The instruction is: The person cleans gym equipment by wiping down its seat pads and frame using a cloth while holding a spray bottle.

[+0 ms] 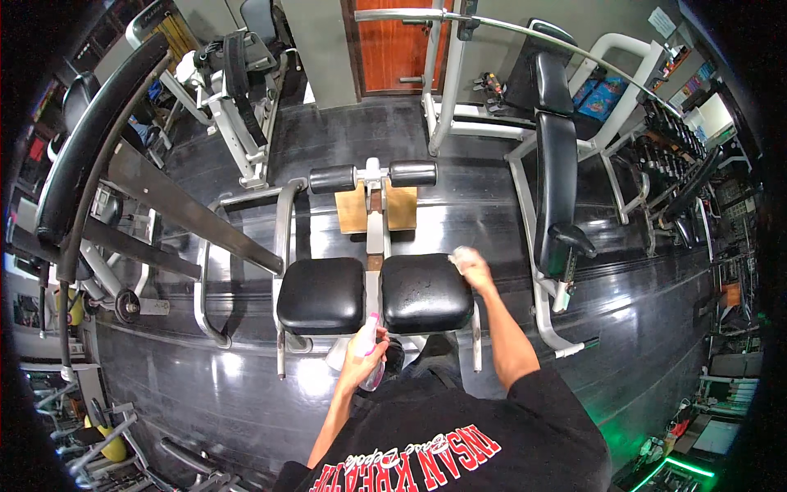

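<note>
My left hand (pixel 364 363) is closed around a spray bottle (pixel 368 340) with a white and pink head, just in front of a bench machine's twin black pads. A pale cloth (pixel 459 257), blurred, is in my right hand (pixel 474 269), at the far right corner of the right pad (pixel 427 294). The left pad (pixel 321 296) lies beside it, across a metal centre beam (pixel 372 283). Beyond them two black foam rollers (pixel 332 179) (pixel 413 173) flank the beam's far end, above a wooden footplate (pixel 401 209).
A padded lever arm (pixel 101 141) rises at the left. An upright black bench (pixel 556 184) and a barbell (pixel 529 31) on a rack stand to the right. A dumbbell rack (pixel 667 147) is farther right, and a reddish door (pixel 396 55) is at the back.
</note>
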{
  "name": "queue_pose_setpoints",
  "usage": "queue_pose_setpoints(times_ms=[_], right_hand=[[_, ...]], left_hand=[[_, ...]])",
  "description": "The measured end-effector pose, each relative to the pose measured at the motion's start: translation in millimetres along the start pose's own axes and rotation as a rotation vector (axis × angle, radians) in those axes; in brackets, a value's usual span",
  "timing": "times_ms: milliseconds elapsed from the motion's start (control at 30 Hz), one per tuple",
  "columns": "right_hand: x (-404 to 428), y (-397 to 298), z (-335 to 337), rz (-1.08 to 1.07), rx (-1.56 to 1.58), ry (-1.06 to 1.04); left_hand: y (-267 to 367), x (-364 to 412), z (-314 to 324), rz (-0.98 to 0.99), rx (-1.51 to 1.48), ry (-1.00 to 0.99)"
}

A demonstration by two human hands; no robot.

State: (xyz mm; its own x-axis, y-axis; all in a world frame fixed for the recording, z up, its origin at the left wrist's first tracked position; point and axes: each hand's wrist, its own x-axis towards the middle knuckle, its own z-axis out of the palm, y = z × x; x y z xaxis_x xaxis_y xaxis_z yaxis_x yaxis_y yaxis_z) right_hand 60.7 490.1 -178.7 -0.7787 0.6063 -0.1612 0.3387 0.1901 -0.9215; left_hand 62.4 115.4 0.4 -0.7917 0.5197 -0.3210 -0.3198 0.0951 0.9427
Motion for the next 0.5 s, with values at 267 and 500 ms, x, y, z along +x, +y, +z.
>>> queue_pose_setpoints(times_ms=[267,500], right_hand=[[-79.6,-50.0,-8.0,-0.007,-0.419,-0.116],[-164.2,-86.1,-68.7,0.567,-0.203,-0.47]], left_hand=[[-5.3,-16.0,-28.5,-0.004,0.049,0.023],[-9.8,-14.1,-38.3,0.011,-0.078,0.008]])
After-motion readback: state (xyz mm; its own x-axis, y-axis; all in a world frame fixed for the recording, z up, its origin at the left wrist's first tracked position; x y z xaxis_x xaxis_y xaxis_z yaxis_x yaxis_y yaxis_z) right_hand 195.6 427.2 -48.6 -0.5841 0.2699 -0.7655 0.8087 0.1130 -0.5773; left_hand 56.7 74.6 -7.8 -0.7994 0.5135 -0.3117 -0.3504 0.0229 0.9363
